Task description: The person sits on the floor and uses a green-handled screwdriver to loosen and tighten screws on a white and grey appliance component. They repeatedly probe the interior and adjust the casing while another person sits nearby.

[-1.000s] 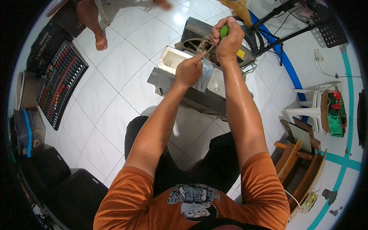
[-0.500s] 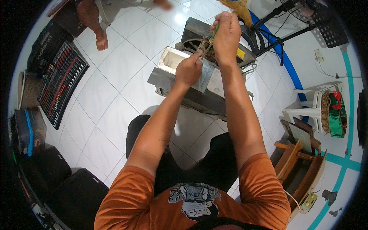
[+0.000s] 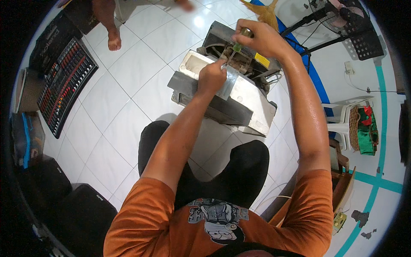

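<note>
Green-handled screwdriver (image 3: 237, 47) tilts over the grimy machine (image 3: 245, 96).

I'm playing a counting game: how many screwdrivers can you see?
1. The screwdriver is in the right grip, its shaft pointing toward the left grip, over the machine. Others may be hidden behind the arms.

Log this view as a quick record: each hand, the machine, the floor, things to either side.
Left hand: at the machine, near the lower end of the green-handled screwdriver
Right hand: gripping the green-handled screwdriver
Machine: grey and white, inner parts exposed
Floor: white tiles
Left side: mixing console
Right side: fan, white plastic chair
</note>
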The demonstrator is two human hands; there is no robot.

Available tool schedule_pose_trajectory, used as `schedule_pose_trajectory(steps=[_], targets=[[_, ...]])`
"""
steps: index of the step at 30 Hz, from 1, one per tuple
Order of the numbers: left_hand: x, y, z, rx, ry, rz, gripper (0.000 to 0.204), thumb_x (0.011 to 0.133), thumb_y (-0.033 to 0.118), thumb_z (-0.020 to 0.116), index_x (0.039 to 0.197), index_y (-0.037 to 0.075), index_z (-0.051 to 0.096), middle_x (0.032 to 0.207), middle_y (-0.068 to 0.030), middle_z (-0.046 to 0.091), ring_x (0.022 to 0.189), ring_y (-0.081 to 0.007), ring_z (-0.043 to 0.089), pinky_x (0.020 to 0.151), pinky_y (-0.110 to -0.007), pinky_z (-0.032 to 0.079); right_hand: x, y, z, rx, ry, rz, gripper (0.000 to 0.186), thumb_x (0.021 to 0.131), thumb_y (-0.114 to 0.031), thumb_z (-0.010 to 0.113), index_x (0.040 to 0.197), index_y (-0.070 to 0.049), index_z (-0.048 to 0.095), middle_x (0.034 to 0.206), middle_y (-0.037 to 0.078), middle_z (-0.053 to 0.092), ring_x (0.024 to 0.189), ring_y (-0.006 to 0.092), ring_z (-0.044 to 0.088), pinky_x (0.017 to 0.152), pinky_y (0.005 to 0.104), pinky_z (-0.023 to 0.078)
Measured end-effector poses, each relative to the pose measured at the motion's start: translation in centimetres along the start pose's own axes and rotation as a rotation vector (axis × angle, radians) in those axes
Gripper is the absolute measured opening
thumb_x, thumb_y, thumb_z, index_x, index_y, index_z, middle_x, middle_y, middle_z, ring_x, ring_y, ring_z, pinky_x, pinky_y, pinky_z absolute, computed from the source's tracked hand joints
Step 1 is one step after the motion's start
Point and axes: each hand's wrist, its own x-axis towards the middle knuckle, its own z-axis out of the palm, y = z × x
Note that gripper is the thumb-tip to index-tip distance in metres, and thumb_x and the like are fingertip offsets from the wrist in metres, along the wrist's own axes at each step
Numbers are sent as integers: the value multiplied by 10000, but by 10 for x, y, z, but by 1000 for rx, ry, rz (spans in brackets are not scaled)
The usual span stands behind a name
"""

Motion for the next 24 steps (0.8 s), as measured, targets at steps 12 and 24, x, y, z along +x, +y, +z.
schedule_pose_trajectory(steps=[12, 24], targets=[[5, 6, -4, 80, -148, -177, 356, 918, 254, 724, 1261, 166, 767, 1049, -217, 784, 996, -425, 753, 907, -522, 588, -1, -12, 11, 182, -87, 242, 342, 959, -256, 708, 1246, -76, 663, 1039, 181, 724, 958, 377, 705, 935, 475, 549], [6, 14, -8, 115, -201, -195, 375, 968, 266, 723, 1329, 164, 723, 1058, -211, 787, 1031, -418, 752, 933, -525, 580, -8, -4, 10, 196, -71, 339, 318, 923, -262, 722, 1185, -88, 686, 1123, 252, 703, 1020, 453, 692, 944, 493, 559]])
